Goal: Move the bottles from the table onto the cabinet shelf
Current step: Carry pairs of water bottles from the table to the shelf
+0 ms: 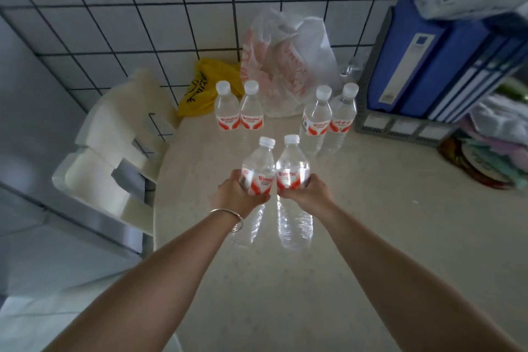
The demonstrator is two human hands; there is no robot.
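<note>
Clear plastic water bottles, white-capped with red-and-white labels, stood in pairs on the pale table (357,237). The left hand (240,194) was wrapped around the left front bottle (258,168) at its label, and the right hand (308,190) gripped the right front bottle (292,170) the same way. Both looked full, so probably weighty, with thin walls that would give under a squeeze; the label band seemed the surest hold. Behind, one pair (238,110) and a taller pair (328,120) waited upright. A grey file rack (400,127) held blue binders (434,57). No cabinet shelf was visible.
</note>
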